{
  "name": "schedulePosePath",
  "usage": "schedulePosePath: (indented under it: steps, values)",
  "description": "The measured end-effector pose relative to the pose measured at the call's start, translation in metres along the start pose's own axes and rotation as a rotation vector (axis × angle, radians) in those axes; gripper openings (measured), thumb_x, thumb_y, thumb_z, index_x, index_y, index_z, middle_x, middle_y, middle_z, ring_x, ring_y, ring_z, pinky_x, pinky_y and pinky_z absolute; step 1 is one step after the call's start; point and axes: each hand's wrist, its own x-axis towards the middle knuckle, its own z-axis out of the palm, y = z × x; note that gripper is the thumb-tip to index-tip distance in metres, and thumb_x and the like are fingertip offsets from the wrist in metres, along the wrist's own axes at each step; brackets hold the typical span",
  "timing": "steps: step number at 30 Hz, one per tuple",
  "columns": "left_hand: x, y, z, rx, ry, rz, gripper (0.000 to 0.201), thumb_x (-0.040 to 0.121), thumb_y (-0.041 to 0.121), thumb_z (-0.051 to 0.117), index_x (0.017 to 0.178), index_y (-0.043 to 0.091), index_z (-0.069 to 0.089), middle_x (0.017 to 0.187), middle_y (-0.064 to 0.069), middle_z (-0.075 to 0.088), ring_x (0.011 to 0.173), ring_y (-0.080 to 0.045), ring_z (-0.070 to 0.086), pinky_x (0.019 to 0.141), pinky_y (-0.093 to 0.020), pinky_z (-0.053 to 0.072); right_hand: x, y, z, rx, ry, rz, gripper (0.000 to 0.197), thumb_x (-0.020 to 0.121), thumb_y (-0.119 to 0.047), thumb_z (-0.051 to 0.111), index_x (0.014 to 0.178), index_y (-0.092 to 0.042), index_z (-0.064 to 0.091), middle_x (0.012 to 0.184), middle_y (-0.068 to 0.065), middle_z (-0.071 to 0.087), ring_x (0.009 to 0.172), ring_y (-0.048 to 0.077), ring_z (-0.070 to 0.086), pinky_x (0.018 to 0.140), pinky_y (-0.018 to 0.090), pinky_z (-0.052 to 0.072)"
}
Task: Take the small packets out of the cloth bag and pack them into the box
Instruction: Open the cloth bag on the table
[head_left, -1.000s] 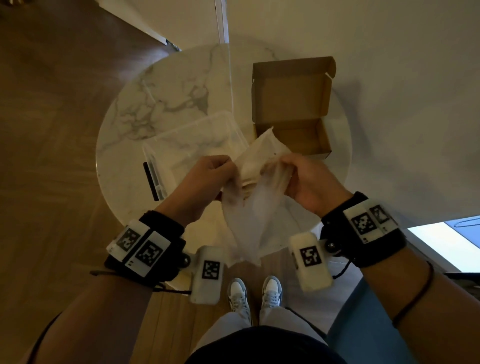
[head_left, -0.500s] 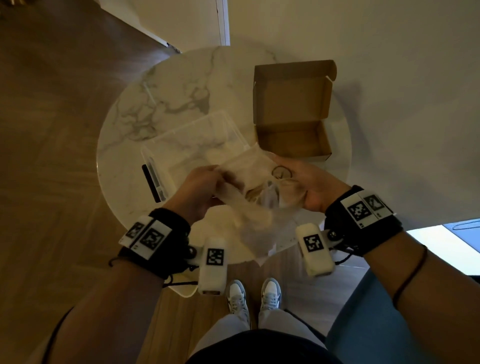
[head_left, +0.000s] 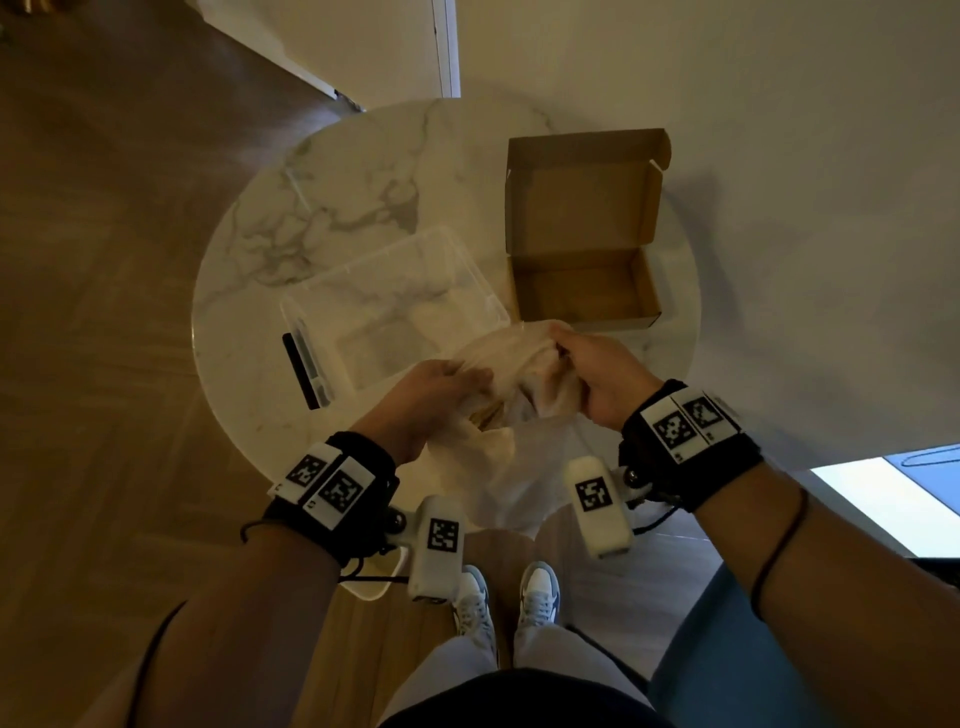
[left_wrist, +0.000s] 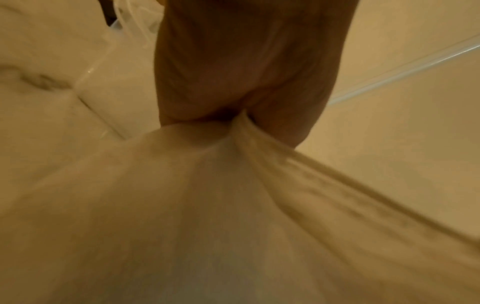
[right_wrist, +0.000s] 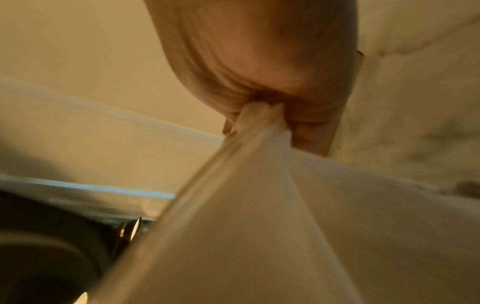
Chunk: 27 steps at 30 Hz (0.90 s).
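Note:
Both hands hold a thin whitish cloth bag (head_left: 511, 457) above the near edge of the round marble table (head_left: 363, 171). My left hand (head_left: 431, 389) grips the bag's left rim, and the left wrist view shows the cloth bag (left_wrist: 233, 205) bunched in its fingers (left_wrist: 285, 115). My right hand (head_left: 592, 364) grips the right rim, the cloth bag (right_wrist: 259, 205) pulled taut from its fist. Something tan shows inside the bag's mouth (head_left: 488, 413); individual packets cannot be made out. An open brown cardboard box (head_left: 584, 288) stands just beyond the right hand, its lid (head_left: 582, 202) folded back.
A clear plastic bin (head_left: 384, 306) with a dark handle sits on the table left of the cardboard box. A wall runs close behind the table on the right. Wooden floor lies to the left, and my shoes (head_left: 506, 603) stand below the table edge.
The hands have drawn apart and moved toward the box, stretching the bag's mouth wider. The bag has dropped lower over the table edge.

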Motion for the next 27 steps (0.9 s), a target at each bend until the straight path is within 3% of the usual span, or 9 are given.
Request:
schedulePosePath:
  steps: [3, 5, 9, 11, 13, 15, 20, 24, 27]
  values:
    - [0.006, -0.012, -0.003, 0.071, 0.083, -0.013, 0.023, 0.095, 0.028, 0.059, 0.086, 0.009, 0.068, 0.086, -0.01, 0.069, 0.071, -0.018, 0.063, 0.065, -0.027, 0.05, 0.014, 0.008, 0.004, 0.134, -0.09, 0.164, 0.036, 0.092, -0.035, 0.058, 0.115, -0.007, 0.064, 0.105, 0.012, 0.071, 0.091, 0.025, 0.067, 0.08, 0.036, 0.056]
    - [0.007, -0.019, -0.006, 0.105, 0.114, 0.004, 0.024, 0.095, 0.033, 0.058, 0.088, 0.011, 0.067, 0.093, -0.01, 0.069, 0.077, -0.019, 0.063, 0.07, -0.034, 0.051, 0.013, 0.011, 0.003, 0.042, -0.14, 0.129, 0.046, 0.088, -0.041, 0.063, 0.119, -0.008, 0.064, 0.114, 0.013, 0.069, 0.1, 0.029, 0.065, 0.091, 0.041, 0.051]
    - [0.003, -0.022, -0.004, 0.362, 0.03, 0.199, 0.042, 0.082, 0.049, 0.07, 0.109, 0.017, 0.062, 0.102, 0.002, 0.066, 0.092, -0.014, 0.063, 0.08, -0.035, 0.051, 0.003, 0.011, -0.007, -0.346, -0.221, -0.222, 0.045, 0.075, -0.039, 0.075, 0.114, -0.02, 0.066, 0.109, 0.001, 0.072, 0.104, 0.018, 0.067, 0.09, 0.035, 0.051]
    - [0.005, -0.022, 0.002, 0.643, -0.002, 0.248, 0.045, 0.081, 0.045, 0.071, 0.112, 0.014, 0.06, 0.102, 0.002, 0.064, 0.093, -0.016, 0.061, 0.08, -0.035, 0.051, -0.001, 0.014, -0.01, -0.673, -0.164, -0.408, 0.033, 0.081, -0.027, 0.07, 0.112, -0.019, 0.064, 0.108, -0.001, 0.07, 0.1, 0.016, 0.065, 0.088, 0.034, 0.051]
    - [0.007, -0.022, 0.009, 0.77, -0.028, 0.249, 0.028, 0.09, 0.032, 0.062, 0.105, 0.008, 0.062, 0.099, -0.003, 0.064, 0.092, -0.022, 0.061, 0.078, -0.036, 0.048, 0.0, 0.019, -0.007, -0.908, -0.078, -0.509, 0.02, 0.091, -0.022, 0.056, 0.105, -0.012, 0.065, 0.104, 0.008, 0.068, 0.096, 0.025, 0.063, 0.089, 0.043, 0.05]
    - [0.01, -0.021, 0.012, 0.67, -0.01, 0.224, 0.014, 0.095, 0.018, 0.053, 0.088, 0.009, 0.062, 0.089, -0.008, 0.066, 0.087, -0.027, 0.062, 0.071, -0.035, 0.047, 0.005, 0.024, -0.006, -0.821, -0.003, -0.449, 0.024, 0.096, -0.02, 0.047, 0.103, -0.005, 0.065, 0.103, 0.016, 0.068, 0.096, 0.031, 0.063, 0.09, 0.048, 0.05]
    - [0.015, -0.02, 0.01, 0.127, 0.06, 0.071, 0.022, 0.093, 0.012, 0.045, 0.082, 0.008, 0.064, 0.08, -0.011, 0.066, 0.074, -0.022, 0.059, 0.066, -0.03, 0.044, 0.021, 0.022, 0.001, 0.147, -0.043, 0.116, 0.025, 0.098, -0.02, 0.048, 0.114, -0.006, 0.06, 0.09, 0.01, 0.065, 0.081, 0.02, 0.062, 0.069, 0.031, 0.055]
    - [0.019, -0.024, 0.011, 0.141, 0.153, 0.075, 0.029, 0.095, 0.021, 0.039, 0.075, 0.008, 0.056, 0.08, -0.012, 0.056, 0.075, -0.024, 0.051, 0.068, -0.036, 0.038, 0.026, 0.023, 0.01, 0.112, -0.006, 0.102, 0.039, 0.089, -0.036, 0.059, 0.118, -0.009, 0.062, 0.112, 0.015, 0.068, 0.105, 0.03, 0.063, 0.098, 0.045, 0.049]
    - [0.014, -0.026, 0.001, 0.392, 0.187, 0.102, 0.039, 0.088, 0.05, 0.053, 0.097, 0.014, 0.062, 0.092, -0.004, 0.066, 0.083, -0.022, 0.06, 0.076, -0.039, 0.048, 0.014, 0.023, 0.003, -0.202, -0.014, -0.013, 0.046, 0.082, -0.048, 0.065, 0.116, -0.016, 0.06, 0.113, 0.009, 0.067, 0.104, 0.027, 0.063, 0.084, 0.042, 0.053]
